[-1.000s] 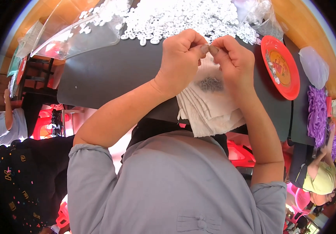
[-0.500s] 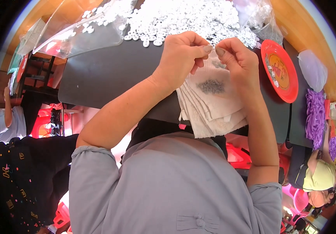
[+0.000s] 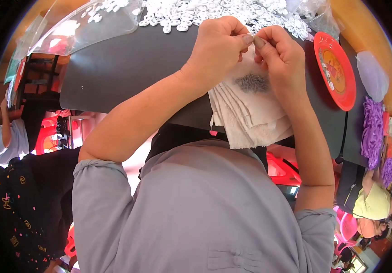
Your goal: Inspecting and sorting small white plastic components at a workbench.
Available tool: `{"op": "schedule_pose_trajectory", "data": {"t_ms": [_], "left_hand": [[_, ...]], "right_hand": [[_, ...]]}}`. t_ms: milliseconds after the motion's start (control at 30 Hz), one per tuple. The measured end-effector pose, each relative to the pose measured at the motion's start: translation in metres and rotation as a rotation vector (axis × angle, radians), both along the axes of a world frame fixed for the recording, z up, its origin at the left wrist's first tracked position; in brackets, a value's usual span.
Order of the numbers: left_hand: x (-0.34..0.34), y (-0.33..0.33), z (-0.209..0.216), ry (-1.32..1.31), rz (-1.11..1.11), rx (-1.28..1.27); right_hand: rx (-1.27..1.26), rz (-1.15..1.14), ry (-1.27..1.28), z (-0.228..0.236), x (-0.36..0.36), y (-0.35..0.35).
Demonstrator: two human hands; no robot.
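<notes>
My left hand point(image 3: 218, 52) and my right hand point(image 3: 280, 57) meet above the table, thumbs and forefingers pinched together tip to tip. Whatever is between the fingertips is too small to make out. Beneath them lies a folded off-white cloth point(image 3: 246, 120), its lower edge hanging over the table's near side. A small heap of fine grey bits point(image 3: 252, 83) rests on the cloth, close to my right wrist. Just beyond the hands spreads a large pile of white oval pieces point(image 3: 173, 16) with dark marks.
To the right stands a red plate point(image 3: 348, 86) with a few white pieces along its left side. A clear plastic tub point(image 3: 96, 40) lies at the far left of the dark table point(image 3: 128, 68). Plastic bags and a purple bundle point(image 3: 372, 132) are at the right. People sit on both sides.
Both hands stay pinched together and sit slightly higher in the picture. The whole view has shifted a little, with table and cloth appearing further up.
</notes>
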State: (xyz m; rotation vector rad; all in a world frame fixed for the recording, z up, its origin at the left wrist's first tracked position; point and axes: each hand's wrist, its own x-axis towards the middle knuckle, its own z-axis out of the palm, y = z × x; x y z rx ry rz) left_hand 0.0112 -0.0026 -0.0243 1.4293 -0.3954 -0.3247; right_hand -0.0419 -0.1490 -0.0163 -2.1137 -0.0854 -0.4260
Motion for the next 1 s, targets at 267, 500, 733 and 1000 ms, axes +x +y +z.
{"op": "schedule_pose_trajectory", "data": {"t_ms": [267,500,733,1000], "left_hand": [[0.000,-0.001,0.000,0.112,-0.026,-0.111],[0.012,0.003,-0.009,0.045,-0.015,0.076],[0.022,-0.003,-0.018,-0.119,-0.023,0.133],[0.017,0.001,-0.015,-0.097,-0.004,0.184]], "right_hand": [[0.319,-0.077,0.041,0.008,-0.005,0.002],[0.087,-0.115,0.207,0.006,0.013,-0.017],[-0.264,-0.072,0.096,0.007,0.062,-0.056],[-0.579,0.062,-0.001,-0.002,0.061,-0.040]]}}
